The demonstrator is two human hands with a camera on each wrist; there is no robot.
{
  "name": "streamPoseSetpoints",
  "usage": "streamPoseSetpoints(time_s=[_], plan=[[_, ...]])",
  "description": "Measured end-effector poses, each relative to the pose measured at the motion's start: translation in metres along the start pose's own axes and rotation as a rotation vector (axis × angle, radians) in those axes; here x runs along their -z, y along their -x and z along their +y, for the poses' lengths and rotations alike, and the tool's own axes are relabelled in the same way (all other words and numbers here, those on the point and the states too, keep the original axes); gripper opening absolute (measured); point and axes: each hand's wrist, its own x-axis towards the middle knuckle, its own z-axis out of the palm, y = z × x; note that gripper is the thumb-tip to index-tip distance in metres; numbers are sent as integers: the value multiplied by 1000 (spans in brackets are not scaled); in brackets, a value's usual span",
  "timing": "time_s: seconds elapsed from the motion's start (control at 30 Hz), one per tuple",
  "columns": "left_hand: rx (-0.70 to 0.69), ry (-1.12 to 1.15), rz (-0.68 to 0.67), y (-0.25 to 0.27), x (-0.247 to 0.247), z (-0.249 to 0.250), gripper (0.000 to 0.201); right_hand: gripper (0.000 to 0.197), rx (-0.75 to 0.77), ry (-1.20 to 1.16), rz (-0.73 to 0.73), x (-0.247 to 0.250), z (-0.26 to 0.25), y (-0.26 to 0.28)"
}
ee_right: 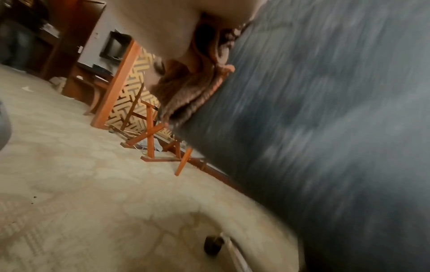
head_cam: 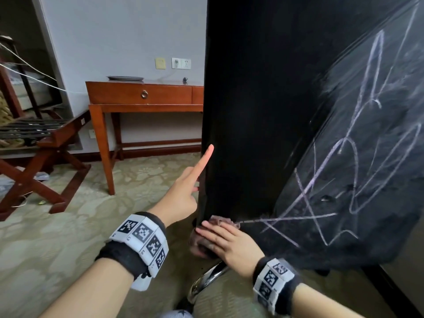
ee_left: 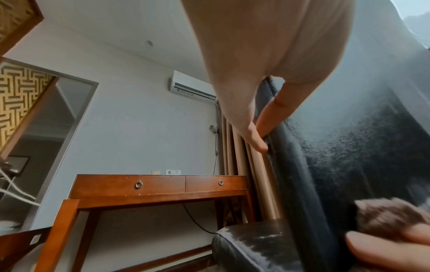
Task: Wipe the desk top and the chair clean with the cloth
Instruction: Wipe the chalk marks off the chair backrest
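The chair (head_cam: 263, 106) is black, and it fills the right half of the head view. Its tall back stands upright with a plain dark side, while the broad face to the right is scrawled over with pale chalk-like lines (head_cam: 358, 171) that cross in loose zigzags and triangles. A greyish, dusty smear lies over that face, lighter toward the upper right. Low down, a chrome part of the chair's base (head_cam: 206, 281) shows over the carpet (head_cam: 57, 237).

The cloth (head_cam: 220, 220) is a brownish, fuzzy rag, bunched up against the lower edge of the chair where the chalk lines begin. The right hand (head_cam: 226, 243) lies flat over it, fingers stretched out and pressing it to the chair; the right wrist view is blurred, yet shows the folded cloth (ee_right: 186, 95) squeezed between palm and dark upholstery.

The left hand (head_cam: 183, 196) is at the chair's left edge. Its forefinger points straight up along the edge, and the other fingers are tucked behind the edge, so the grip cannot be told from the head view; the left wrist view shows fingers (ee_left: 256, 138) lying straight along the edge seam.

Behind stands a wooden desk (head_cam: 142, 95) with ring-pull drawers, well apart from the chair, a plate (head_cam: 125, 78) on its surface.
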Motion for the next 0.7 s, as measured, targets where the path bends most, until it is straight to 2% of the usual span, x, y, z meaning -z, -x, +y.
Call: streamPoseSetpoints(time_s=[0.13, 0.2, 0.27, 0.4, 0.43, 0.5, 0.6, 0.7], plan=[[-25, -55, 86, 1, -6, 0, 108, 46, -228, -7, 164, 56, 42, -39], [-21, -52, 86, 0, -8, -1, 107, 47, -256, -42, 169, 56, 39, -42], [-14, -17, 61, 1, -9, -3, 111, 46, -161, -48, 80, 28, 14, -31], [-6, -9, 8, 0, -6, -7, 114, 41, 23, -46, -291, -21, -42, 0], [-16, -4, 7, -1, -5, -7, 113, 42, 54, -35, -286, -22, -42, 1], [-25, -7, 21, -2, -6, -5, 112, 43, 78, -26, -100, -14, -24, -5], [-39, -28, 79, -2, -10, -5, 112, 45, -92, -25, 91, 30, 33, -20], [-42, -17, 91, -1, -16, -6, 113, 48, -89, -13, 71, 34, 47, -7]])
